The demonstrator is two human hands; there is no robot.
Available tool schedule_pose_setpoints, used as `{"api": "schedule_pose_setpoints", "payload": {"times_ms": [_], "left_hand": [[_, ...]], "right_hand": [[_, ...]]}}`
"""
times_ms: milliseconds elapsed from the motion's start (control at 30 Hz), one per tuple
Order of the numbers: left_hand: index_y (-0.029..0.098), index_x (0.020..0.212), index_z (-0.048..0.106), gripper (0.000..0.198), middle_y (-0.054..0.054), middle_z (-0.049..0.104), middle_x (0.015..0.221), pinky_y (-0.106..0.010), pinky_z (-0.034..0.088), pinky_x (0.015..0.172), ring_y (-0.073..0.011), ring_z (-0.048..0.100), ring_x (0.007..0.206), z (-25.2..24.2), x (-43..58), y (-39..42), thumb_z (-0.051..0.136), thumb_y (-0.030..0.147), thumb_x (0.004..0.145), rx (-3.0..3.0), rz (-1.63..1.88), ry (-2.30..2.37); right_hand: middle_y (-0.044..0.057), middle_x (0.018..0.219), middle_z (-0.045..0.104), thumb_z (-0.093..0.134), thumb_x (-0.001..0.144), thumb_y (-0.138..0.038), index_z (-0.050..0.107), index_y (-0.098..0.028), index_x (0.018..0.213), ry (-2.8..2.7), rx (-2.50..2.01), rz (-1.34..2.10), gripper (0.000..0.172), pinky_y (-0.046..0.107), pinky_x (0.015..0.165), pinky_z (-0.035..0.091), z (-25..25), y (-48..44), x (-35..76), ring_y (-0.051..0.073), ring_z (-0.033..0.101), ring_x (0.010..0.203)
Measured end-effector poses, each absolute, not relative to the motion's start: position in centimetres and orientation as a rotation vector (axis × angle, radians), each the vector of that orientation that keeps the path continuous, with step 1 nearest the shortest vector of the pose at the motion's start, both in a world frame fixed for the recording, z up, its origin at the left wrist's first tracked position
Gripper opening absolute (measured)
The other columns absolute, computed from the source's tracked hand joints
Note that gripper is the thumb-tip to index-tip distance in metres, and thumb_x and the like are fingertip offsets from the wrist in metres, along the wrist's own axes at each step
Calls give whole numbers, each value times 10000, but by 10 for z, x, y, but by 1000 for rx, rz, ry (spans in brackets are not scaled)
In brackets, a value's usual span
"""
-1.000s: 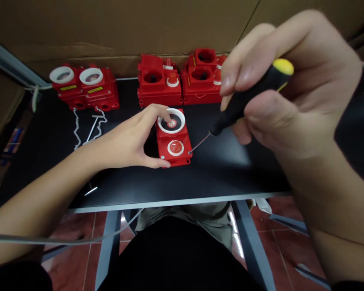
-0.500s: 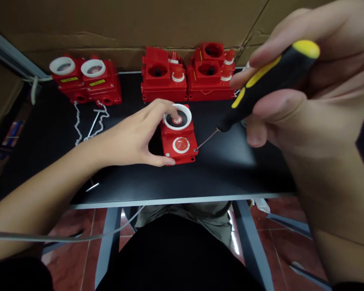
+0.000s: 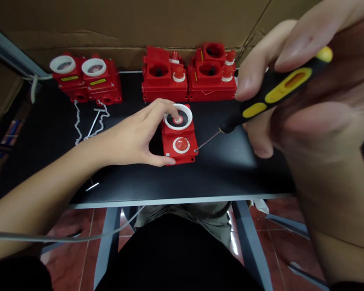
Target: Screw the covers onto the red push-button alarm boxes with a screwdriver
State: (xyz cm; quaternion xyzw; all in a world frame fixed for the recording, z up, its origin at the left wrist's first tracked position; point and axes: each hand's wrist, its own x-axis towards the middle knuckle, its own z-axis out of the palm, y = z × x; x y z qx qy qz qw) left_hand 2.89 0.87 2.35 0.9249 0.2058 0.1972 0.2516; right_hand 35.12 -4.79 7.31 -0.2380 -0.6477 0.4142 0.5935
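A red box (image 3: 179,135) with a white-rimmed round opening and a red dome lies on the black tabletop. My left hand (image 3: 136,135) grips its left side, one finger in the white ring and the thumb at the near edge. In my right hand (image 3: 309,93) is a black and yellow screwdriver (image 3: 273,95). Its handle rests between thumb and fingers. The screwdriver's tip meets the screw (image 3: 196,150) at the box's near right corner. Another screw (image 3: 168,154) shows at the near left corner, beside my left thumb.
Behind stand two red boxes with white rings (image 3: 101,83) and several red housings (image 3: 165,81), (image 3: 212,76). A metal T-handled tool (image 3: 94,123) and white twisted cords (image 3: 77,123) lie at left. Cardboard (image 3: 124,24) lines the back. A grey cable (image 3: 115,230) crosses the table's front edge (image 3: 182,201).
The screwdriver handle has turned, showing more yellow. My right fingers have opened outward and shifted slightly right, while the tip stays at the screw. My left hand and the box hold still.
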Motion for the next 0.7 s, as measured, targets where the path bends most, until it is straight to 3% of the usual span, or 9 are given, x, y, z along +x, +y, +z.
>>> {"api": "schedule_pose_setpoints", "payload": {"times_ms": [100, 167, 300, 400, 467, 567, 700], "left_hand": [[283, 1659, 619, 789, -209, 705, 1819, -804, 660, 1406, -528, 731, 1669, 24, 28, 8, 1009, 631, 1067, 2514, 519, 552], [291, 1664, 623, 782, -203, 710, 1809, -809, 665, 1399, -529, 738, 1657, 24, 28, 8, 1010, 605, 1061, 2511, 520, 551], [282, 1711, 593, 842, -214, 700, 1815, -782, 666, 1407, -534, 733, 1662, 23, 28, 10, 1016, 614, 1063, 2525, 533, 536], [286, 1730, 584, 852, -216, 695, 1823, -776, 670, 1404, -536, 731, 1662, 22, 27, 10, 1012, 614, 1070, 2536, 535, 527], [286, 1720, 591, 827, -213, 696, 1824, -776, 675, 1398, -534, 736, 1652, 22, 27, 9, 1004, 605, 1077, 2539, 539, 526], [281, 1708, 599, 813, -213, 702, 1811, -767, 689, 1387, -528, 746, 1628, 22, 27, 9, 997, 617, 1084, 2541, 548, 527], [276, 1699, 599, 805, -212, 702, 1799, -764, 696, 1379, -526, 747, 1621, 21, 26, 10, 990, 631, 1091, 2546, 547, 521]], "right_hand": [[-53, 1179, 845, 1182, 932, -603, 920, -441, 1128, -1615, -640, 783, 365, 111, 550, 704, 68, -45, 358, 176, 941, 1145], [-63, 1091, 840, 1146, 936, -715, 916, -436, 1092, -1657, -636, 691, 394, 105, 619, 728, 66, -43, 357, 167, 948, 1093], [-75, 863, 786, 1196, 888, -665, 911, -404, 1098, -1540, -688, 751, 440, 184, 526, 699, 69, -44, 349, 127, 840, 680], [-73, 826, 800, 1226, 867, -577, 908, -409, 1100, -1501, -701, 839, 428, 239, 432, 619, 71, -48, 346, 143, 788, 602], [-66, 945, 887, 1217, 890, -540, 918, -410, 1124, -1523, -657, 847, 402, 244, 372, 558, 72, -49, 349, 150, 803, 621], [-49, 1164, 977, 1212, 909, -508, 940, -396, 1181, -1543, -613, 881, 402, 205, 372, 590, 72, -48, 352, 189, 934, 798], [-86, 1226, 988, 1115, 1038, -481, 923, -391, 1227, -1632, -457, 975, 284, 112, 384, 566, 75, -50, 349, 192, 998, 962]]}}
